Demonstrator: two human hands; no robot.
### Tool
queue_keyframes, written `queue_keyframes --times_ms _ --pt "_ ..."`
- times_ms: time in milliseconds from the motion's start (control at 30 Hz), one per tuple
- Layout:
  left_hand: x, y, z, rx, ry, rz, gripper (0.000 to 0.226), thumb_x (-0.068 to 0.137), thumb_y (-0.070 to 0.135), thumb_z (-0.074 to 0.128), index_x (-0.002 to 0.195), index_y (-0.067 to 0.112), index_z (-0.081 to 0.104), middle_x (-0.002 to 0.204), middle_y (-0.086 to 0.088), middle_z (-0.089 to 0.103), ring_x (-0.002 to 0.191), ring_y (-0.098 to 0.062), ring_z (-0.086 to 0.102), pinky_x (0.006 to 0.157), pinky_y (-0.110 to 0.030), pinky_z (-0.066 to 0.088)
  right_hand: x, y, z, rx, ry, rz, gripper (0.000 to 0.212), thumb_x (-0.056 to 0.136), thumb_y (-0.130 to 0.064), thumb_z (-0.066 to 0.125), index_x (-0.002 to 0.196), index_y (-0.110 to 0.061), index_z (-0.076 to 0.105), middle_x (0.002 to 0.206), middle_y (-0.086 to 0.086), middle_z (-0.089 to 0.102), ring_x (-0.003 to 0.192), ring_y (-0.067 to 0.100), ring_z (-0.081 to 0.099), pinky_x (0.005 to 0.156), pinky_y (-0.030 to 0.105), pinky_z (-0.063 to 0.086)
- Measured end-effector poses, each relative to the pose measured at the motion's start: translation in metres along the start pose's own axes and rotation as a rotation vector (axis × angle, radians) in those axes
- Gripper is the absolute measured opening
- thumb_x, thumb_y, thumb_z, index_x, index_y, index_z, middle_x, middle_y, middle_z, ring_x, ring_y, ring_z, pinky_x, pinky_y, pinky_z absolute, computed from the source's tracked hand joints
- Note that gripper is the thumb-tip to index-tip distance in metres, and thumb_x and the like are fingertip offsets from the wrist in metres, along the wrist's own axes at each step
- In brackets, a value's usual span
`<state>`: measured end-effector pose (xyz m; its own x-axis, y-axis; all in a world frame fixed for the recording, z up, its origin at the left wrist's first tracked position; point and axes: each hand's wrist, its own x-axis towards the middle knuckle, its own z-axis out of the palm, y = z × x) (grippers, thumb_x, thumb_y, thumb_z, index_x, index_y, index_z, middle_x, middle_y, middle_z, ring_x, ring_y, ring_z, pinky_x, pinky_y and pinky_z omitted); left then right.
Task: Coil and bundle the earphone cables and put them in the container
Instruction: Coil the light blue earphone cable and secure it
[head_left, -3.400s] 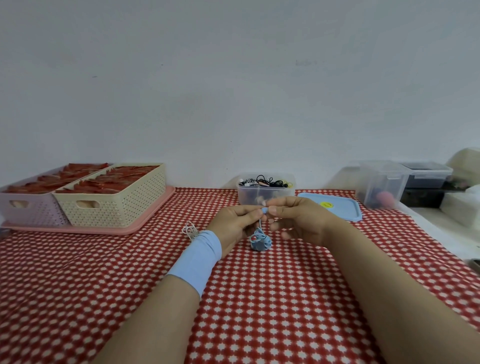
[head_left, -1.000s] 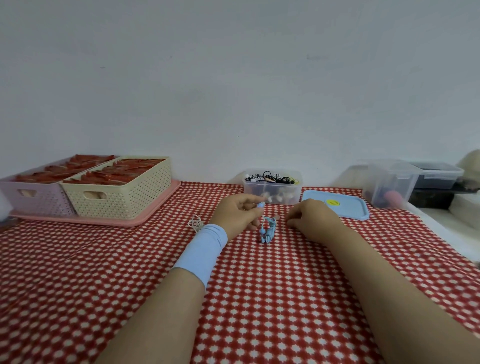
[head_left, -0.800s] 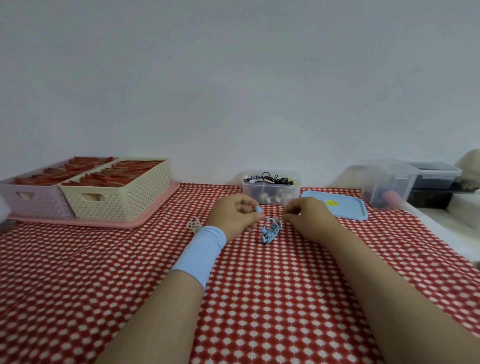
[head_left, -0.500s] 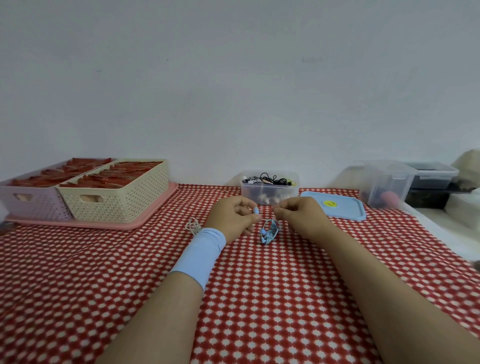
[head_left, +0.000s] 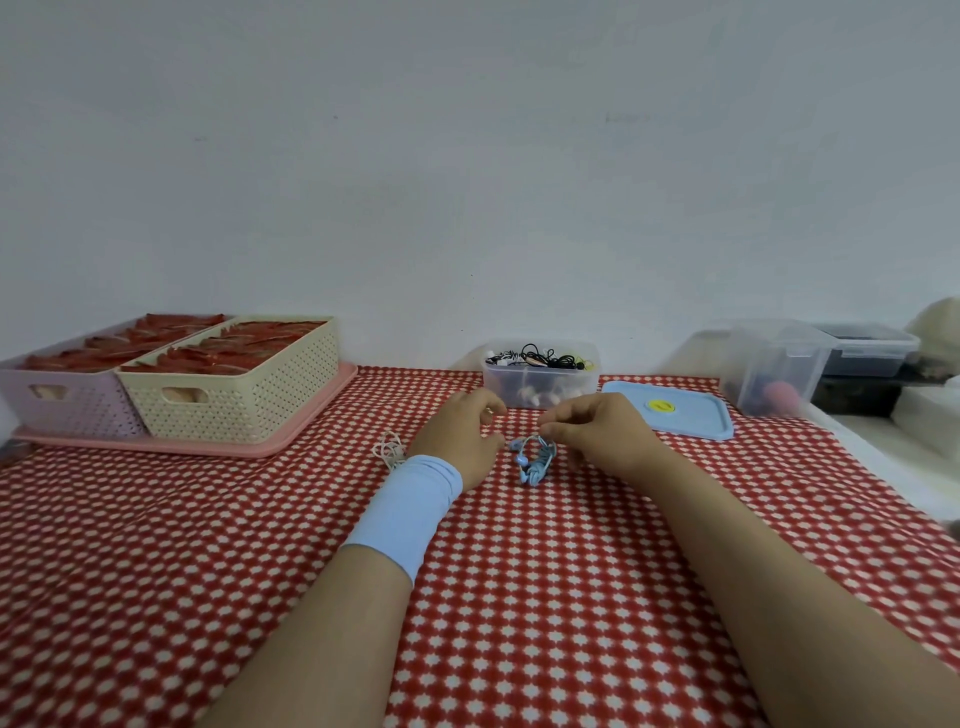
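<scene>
tablecloth (head_left: 519, 597): matt cloth | container (head_left: 540, 382): translucent plastic | baskets (head_left: 234, 395): perforated plastic

One view on record: a wide-angle camera worn on the head, facing forward and slightly down across the tablecloth (head_left: 519, 597) to the wall (head_left: 467, 156). Left hand (head_left: 460, 434), right hand (head_left: 597, 434) and blue earphone cable (head_left: 535, 457) sit mid-frame, fairly near. Right margin stretched, seemingly lens distortion.

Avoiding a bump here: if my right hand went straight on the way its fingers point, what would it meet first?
Probably the blue earphone bundle, just left of the right hand; whether they already touch is unclear.
</scene>
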<state>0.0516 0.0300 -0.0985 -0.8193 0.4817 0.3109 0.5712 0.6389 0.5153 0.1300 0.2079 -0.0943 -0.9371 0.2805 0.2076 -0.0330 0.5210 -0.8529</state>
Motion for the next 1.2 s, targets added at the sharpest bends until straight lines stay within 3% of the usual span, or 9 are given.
queue_keyframes --times_ms 100,200,400,533,633,833,1033,1133,1200 --pt "-0.001 0.003 -0.002 0.033 -0.072 -0.021 0.008 0.094 0.03 0.059 0.1 0.034 0.061 0.103 0.012 0.065 0.093 -0.008 0.06 0.082 -0.029 0.052 0.0 0.002 -0.001 -0.017 0.004 0.001 0.01 0.09 -0.013 0.074 0.083 -0.019 0.077 0.065 -0.008 0.072 0.047 0.009 0.057 0.056 0.022 0.053" --pt "-0.003 0.005 0.0 0.023 -0.187 -0.028 0.018 0.087 0.045 0.067 0.102 0.035 0.069 0.101 0.014 0.068 0.093 -0.007 0.061 0.087 -0.033 0.053 0.0 0.003 0.0 -0.022 -0.004 -0.007 0.01 0.091 -0.014 0.073 0.083 -0.019 0.077 0.067 -0.005 0.073 0.049 0.009 0.058 0.057 0.021 0.053" --pt "-0.001 0.007 0.008 -0.059 -0.137 -0.046 0.016 0.088 0.035 0.07 0.102 0.028 0.075 0.101 0.011 0.072 0.091 -0.008 0.063 0.09 -0.032 0.052 0.001 0.002 0.001 0.006 0.016 -0.008 0.008 0.091 -0.016 0.073 0.085 -0.018 0.078 0.06 -0.01 0.07 0.047 0.008 0.056 0.053 0.017 0.05" --pt "0.0 0.009 0.006 -0.42 -0.033 -0.095 0.02 0.09 0.022 0.069 0.109 0.024 0.064 0.086 0.003 0.072 0.063 -0.007 0.063 0.066 -0.025 0.055 0.002 -0.001 0.001 0.159 0.111 -0.006 0.01 0.088 -0.014 0.076 0.098 -0.013 0.079 0.071 -0.002 0.074 0.043 0.007 0.051 0.047 0.015 0.043" --pt "-0.003 0.013 0.003 -0.605 -0.023 -0.074 0.015 0.095 0.019 0.062 0.109 0.018 0.067 0.086 0.001 0.071 0.051 -0.007 0.058 0.045 -0.016 0.043 0.0 -0.005 -0.002 0.316 0.122 -0.008 0.007 0.087 -0.015 0.077 0.094 -0.015 0.079 0.077 -0.001 0.074 0.044 0.009 0.049 0.04 0.016 0.037" --pt "-0.004 0.011 0.001 -0.786 -0.06 -0.111 0.02 0.099 0.016 0.055 0.11 0.015 0.073 0.085 -0.001 0.071 0.054 -0.006 0.057 0.046 -0.018 0.045 0.003 -0.004 -0.005 0.432 0.017 0.019 0.013 0.092 -0.023 0.071 0.095 -0.012 0.078 0.087 0.006 0.072 0.044 0.009 0.043 0.043 0.02 0.029" --pt "-0.004 0.011 -0.001 -0.706 -0.021 -0.06 0.018 0.099 0.016 0.057 0.107 0.017 0.073 0.075 0.002 0.067 0.053 -0.005 0.055 0.053 -0.02 0.047 0.001 -0.007 -0.005 0.462 0.008 0.053 0.015 0.089 -0.016 0.074 0.103 -0.012 0.078 0.097 0.014 0.076 0.047 0.01 0.048 0.043 0.021 0.032" --pt "-0.005 0.015 0.0 -0.752 0.006 -0.078 0.016 0.098 0.027 0.059 0.102 0.024 0.074 0.068 0.0 0.06 0.058 -0.005 0.053 0.053 -0.018 0.049 -0.001 -0.01 -0.006 0.495 -0.018 0.065 0.014 0.089 -0.016 0.074 0.101 -0.014 0.078 0.092 0.006 0.077 0.053 0.012 0.05 0.043 0.02 0.035" --pt "-0.006 0.017 0.0 -0.846 0.009 -0.085 0.015 0.098 0.025 0.059 0.098 0.029 0.073 0.075 0.0 0.065 0.062 -0.006 0.058 0.05 -0.018 0.047 -0.002 -0.012 -0.007 0.527 -0.044 0.073 0.016 0.09 -0.015 0.072 0.105 -0.012 0.078 0.08 -0.002 0.073 0.054 0.011 0.049 0.043 0.019 0.033"
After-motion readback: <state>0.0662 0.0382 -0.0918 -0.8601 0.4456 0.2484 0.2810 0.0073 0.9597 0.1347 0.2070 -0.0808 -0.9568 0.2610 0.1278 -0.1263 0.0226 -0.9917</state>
